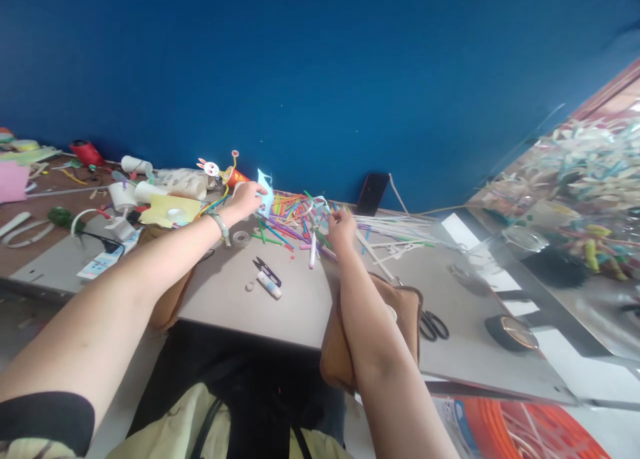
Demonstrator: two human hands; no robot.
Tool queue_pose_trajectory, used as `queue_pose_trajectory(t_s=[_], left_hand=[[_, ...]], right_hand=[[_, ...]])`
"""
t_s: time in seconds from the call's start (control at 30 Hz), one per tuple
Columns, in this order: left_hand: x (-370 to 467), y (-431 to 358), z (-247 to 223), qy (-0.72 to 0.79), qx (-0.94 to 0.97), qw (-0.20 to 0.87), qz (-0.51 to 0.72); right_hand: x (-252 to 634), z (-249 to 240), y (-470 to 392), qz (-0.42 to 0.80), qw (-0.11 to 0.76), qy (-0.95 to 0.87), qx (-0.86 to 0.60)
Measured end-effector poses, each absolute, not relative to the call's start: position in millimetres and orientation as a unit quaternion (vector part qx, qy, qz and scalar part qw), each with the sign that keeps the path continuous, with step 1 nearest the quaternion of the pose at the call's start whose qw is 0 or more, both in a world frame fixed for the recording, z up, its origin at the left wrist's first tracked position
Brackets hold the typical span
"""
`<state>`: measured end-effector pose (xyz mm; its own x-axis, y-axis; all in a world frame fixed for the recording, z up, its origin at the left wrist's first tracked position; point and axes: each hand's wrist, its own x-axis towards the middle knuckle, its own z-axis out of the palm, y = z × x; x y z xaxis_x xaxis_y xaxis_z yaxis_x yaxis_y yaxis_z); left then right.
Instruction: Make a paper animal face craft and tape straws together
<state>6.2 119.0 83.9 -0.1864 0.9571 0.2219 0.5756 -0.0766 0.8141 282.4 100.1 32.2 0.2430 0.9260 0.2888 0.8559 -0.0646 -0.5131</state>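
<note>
My left hand (246, 200) reaches to the back of the table, its fingers pinched at the edge of a light blue paper cut-out (265, 191). To the right, my right hand (343, 230) has its fingertips closed on a smaller light blue paper piece (321, 209). Between and below them lies a heap of short coloured sticks (290, 212). A white marker with a pink end (313, 249) rests near my right hand. In front are black thread snips (267, 271), a small glue bottle (269, 285) and a roll of tape (241, 239).
A phone (373, 194) leans against the blue wall, beside long white strips (415, 227). Brown pouches lie under my forearms, one at right (410, 306), near black-handled scissors (434, 326). A rabbit figure (211, 168), white cups and a power strip (110, 254) crowd the left.
</note>
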Motion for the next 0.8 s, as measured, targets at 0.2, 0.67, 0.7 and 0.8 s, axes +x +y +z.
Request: queue_pose_trajectory(t_s=[0.2,0.67,0.7,0.8], left_hand=[[21.3,126.4,75.6,0.619,0.572,0.248,0.478],[27.8,134.7,58.3,0.599,0.516,0.357,0.498],[28.3,133.6,58.4,0.599,0.515,0.359,0.498],[29.9,130.1,59.6,0.602,0.505,0.365,0.500]], right_hand=[[279.7,34.2,98.7,0.050,0.386,-0.603,-0.697],[267.6,29.1,96.6,0.101,0.531,-0.592,-0.598],[266.2,28.7,96.2,0.107,0.521,-0.610,-0.588],[262.0,27.7,93.7,0.117,0.489,-0.675,-0.540]])
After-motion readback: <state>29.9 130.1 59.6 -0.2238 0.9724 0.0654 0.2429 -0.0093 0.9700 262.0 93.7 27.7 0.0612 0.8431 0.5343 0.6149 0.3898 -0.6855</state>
